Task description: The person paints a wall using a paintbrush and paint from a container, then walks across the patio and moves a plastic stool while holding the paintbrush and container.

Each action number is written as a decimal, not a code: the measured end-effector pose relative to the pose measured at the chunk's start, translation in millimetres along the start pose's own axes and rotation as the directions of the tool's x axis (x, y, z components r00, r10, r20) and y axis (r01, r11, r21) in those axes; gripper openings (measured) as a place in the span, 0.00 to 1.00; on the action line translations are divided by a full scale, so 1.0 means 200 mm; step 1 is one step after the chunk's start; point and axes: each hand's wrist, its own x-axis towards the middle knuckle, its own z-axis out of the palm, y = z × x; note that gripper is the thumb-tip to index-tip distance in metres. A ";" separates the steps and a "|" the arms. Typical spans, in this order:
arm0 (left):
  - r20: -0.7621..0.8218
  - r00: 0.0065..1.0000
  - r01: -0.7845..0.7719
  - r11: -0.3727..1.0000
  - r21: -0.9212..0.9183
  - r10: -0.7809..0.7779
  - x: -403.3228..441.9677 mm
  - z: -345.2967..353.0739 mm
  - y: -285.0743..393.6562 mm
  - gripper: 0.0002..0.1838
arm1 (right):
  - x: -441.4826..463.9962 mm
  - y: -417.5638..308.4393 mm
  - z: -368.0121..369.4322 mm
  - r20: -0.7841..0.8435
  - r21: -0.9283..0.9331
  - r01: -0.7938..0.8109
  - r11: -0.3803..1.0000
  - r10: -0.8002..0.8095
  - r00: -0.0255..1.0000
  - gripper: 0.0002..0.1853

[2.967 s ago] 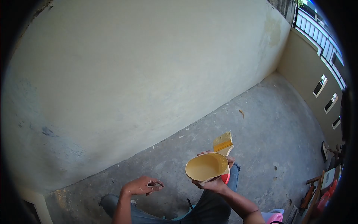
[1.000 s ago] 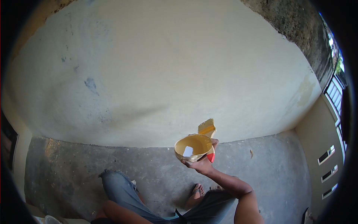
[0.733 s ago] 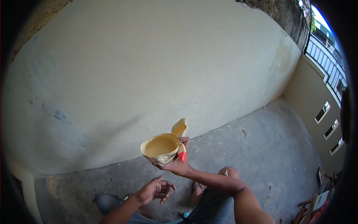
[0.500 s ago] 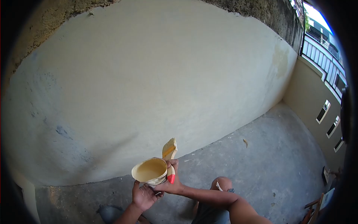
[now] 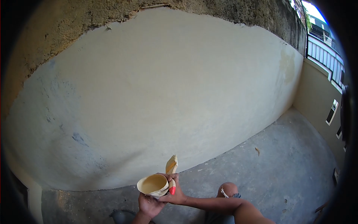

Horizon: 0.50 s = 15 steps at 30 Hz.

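A round paint container [image 5: 143, 185], pale and paint-smeared, is tipped so that its open mouth and cream-coloured inside face me. My left hand [image 5: 150, 206] is palm up beneath it, supporting its underside, with part of the fingers hidden. From the right side, my right hand [image 5: 177, 193] grips the container's edge and also holds a paintbrush [image 5: 171, 165] against it. The brush stands bristles up, and its red handle end shows below the fingers. Cream paint coats the bristles.
Ahead is a wall [image 5: 160, 86] painted cream, with bluish-grey patches at left and rough bare masonry [image 5: 89, 18] along the top. A dark bucket-like object [image 5: 123, 216] is on the concrete floor [image 5: 242, 164] by my left arm. My bent knee [image 5: 227, 189] is at right.
My view has tilted up and turned a little left, so the wall, container and hands sit lower and further right. Both hands still hold the container, and the brush remains in my right hand.
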 end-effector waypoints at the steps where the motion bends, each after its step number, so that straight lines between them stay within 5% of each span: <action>1: -0.032 0.999 -0.003 0.999 0.040 0.005 0.00 -0.04 0.00 0.34 | -0.01 0.02 0.01 -0.011 0.027 -0.015 1.000 0.016 1.000 0.44; 8: -0.065 0.997 0.037 0.999 -0.041 -0.039 0.03 -0.05 0.00 0.34 | -0.04 0.05 -0.02 -0.071 -0.027 -0.109 0.994 0.107 0.992 0.42; 10: -0.040 0.999 -0.003 0.999 0.046 0.004 0.03 -0.02 0.02 0.34 | -0.05 0.01 -0.02 0.028 -0.265 -0.145 0.953 0.158 0.987 0.44; 11: -0.093 0.996 -0.004 1.000 -0.006 0.004 0.02 0.01 0.02 0.32 | -0.04 0.03 0.00 0.047 -0.071 -0.072 0.995 0.075 0.996 0.42; 14: 0.089 0.991 -0.122 0.967 0.224 0.105 0.10 -0.06 0.00 0.28 | -0.04 -0.03 -0.01 0.095 -0.036 -0.035 0.999 0.038 0.995 0.42; 15: 0.031 0.996 -0.081 0.989 0.126 0.078 0.09 -0.04 -0.01 0.26 | -0.04 -0.02 -0.02 0.101 -0.054 -0.015 0.998 0.021 0.995 0.42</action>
